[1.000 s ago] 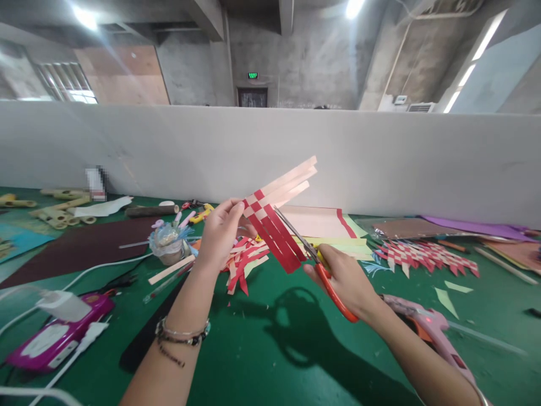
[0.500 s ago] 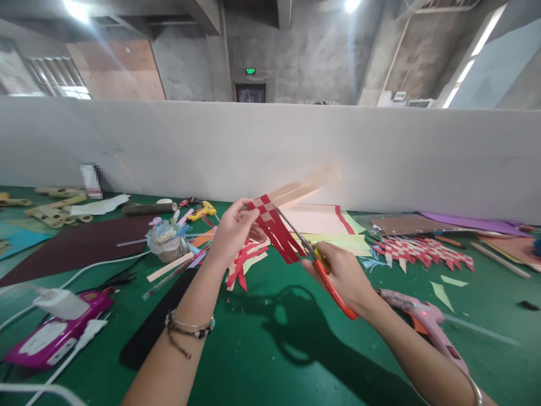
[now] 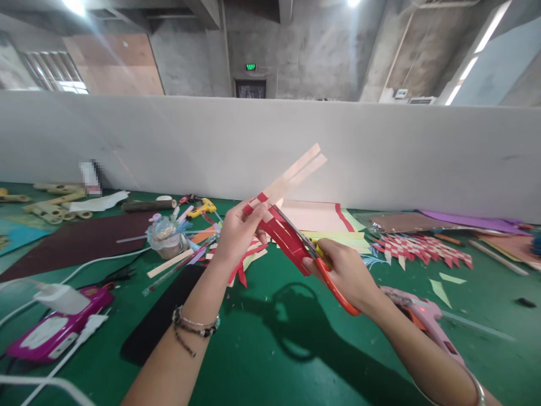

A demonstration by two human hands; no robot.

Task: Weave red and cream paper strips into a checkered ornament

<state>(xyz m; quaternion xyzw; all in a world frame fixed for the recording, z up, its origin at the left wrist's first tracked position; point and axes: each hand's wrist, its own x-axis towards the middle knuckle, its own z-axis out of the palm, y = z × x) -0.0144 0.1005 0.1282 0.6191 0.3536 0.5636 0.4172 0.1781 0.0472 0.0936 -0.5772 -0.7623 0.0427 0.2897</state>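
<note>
My left hand [image 3: 239,231] pinches a woven piece of red and cream paper strips [image 3: 284,235] in the air above the table. Its pale strips point up to the right, and its red strips hang down to the right. In my right hand [image 3: 344,268] is a pair of scissors [image 3: 333,287] with red-orange and yellow handles. The blades lie along the red strips and reach up to the woven part. Whether they are closed on the paper I cannot tell. Loose red and cream paper scraps [image 3: 245,262] lie behind my left hand.
Pointed woven red-and-white pieces [image 3: 422,251] lie at the right, behind a pink glue gun [image 3: 418,307]. At the left are a purple power strip [image 3: 59,324] with white cords and a wrapped jar [image 3: 167,237]. A yellow glue gun [image 3: 203,208] lies farther back, before a white partition [image 3: 380,152].
The pale strips, blurred before, now stand out sharply and point up more steeply. My left thumb has moved over the woven part. The scissors have moved only slightly.
</note>
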